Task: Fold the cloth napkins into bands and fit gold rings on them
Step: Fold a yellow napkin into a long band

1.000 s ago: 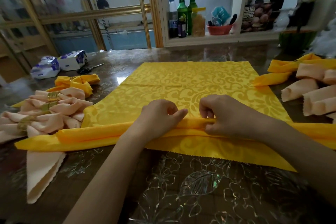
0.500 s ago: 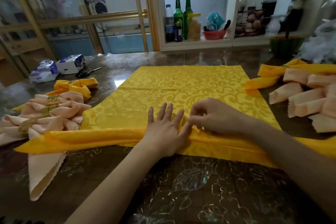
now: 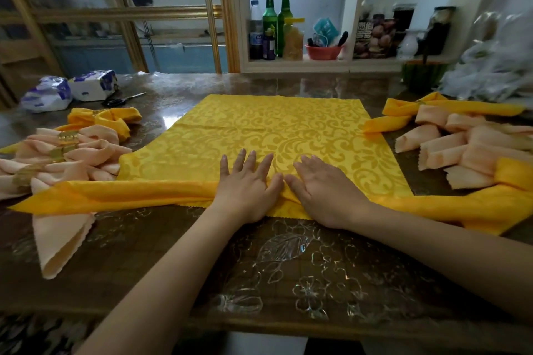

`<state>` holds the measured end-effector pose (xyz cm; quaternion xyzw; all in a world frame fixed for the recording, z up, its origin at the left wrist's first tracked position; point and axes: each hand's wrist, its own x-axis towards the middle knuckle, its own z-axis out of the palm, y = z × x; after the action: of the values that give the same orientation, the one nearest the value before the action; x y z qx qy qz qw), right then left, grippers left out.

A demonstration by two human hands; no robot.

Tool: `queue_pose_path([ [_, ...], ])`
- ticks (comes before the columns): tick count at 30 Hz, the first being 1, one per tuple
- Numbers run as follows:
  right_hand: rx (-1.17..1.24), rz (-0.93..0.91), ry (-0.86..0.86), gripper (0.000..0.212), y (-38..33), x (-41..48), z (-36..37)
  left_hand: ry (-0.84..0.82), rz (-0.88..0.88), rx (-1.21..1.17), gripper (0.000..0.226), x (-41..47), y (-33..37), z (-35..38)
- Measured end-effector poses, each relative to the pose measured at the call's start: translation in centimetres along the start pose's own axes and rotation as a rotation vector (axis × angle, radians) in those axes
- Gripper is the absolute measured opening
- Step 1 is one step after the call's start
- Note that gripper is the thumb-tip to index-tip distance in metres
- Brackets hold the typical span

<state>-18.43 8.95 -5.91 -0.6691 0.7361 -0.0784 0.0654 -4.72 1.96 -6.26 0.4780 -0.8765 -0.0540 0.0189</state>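
Note:
A yellow patterned napkin (image 3: 282, 130) lies spread on the table, its near edge folded into a long band (image 3: 124, 194) running left to right. My left hand (image 3: 246, 184) and my right hand (image 3: 320, 186) lie flat side by side on the middle of that band, fingers straight, pressing it down. At the left sits a pile of peach napkins (image 3: 86, 153) with gold rings (image 3: 67, 138) round them, and a ringed yellow one (image 3: 106, 118) behind.
Rolled peach napkins (image 3: 450, 147) and yellow ones (image 3: 403, 112) lie at the right. Scissors (image 3: 121, 100) and tissue packs (image 3: 72, 89) sit at the far left. Bottles (image 3: 277, 23) and a red bowl (image 3: 321, 52) stand on the shelf behind. A loose peach napkin (image 3: 62, 239) lies near left.
Both hands have gone from pinching and rolling the folded edge to lying flat on it. The fold has moved a little further up the napkin.

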Motion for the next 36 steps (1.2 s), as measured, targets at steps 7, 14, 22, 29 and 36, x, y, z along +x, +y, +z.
queue_pose_path([
  [7, -0.014, 0.069, -0.092, 0.06, 5.3, -3.5, -1.0, -0.016, 0.007, -0.01, 0.058, -0.1, 0.0, -0.2],
  [14, 0.081, -0.03, 0.083, 0.05, 8.2, -8.6, -3.6, -0.038, -0.004, 0.038, 0.058, -0.4, 0.2, -0.5],
  [22, -0.038, -0.064, -0.046, 0.017, 7.7, -6.1, -7.1, 0.268, 0.156, -0.008, 0.043, -1.3, 0.7, -0.7],
  [29, -0.028, -0.028, 0.073, 0.013, 8.2, -2.3, -8.0, 0.339, 0.298, -0.15, 0.023, -2.1, 2.5, -1.2],
  [36, 0.203, 0.109, -0.091, 0.016, 6.9, -1.9, -9.8, 0.25, 0.195, -0.036, 0.026, -0.3, 2.7, -1.6],
])
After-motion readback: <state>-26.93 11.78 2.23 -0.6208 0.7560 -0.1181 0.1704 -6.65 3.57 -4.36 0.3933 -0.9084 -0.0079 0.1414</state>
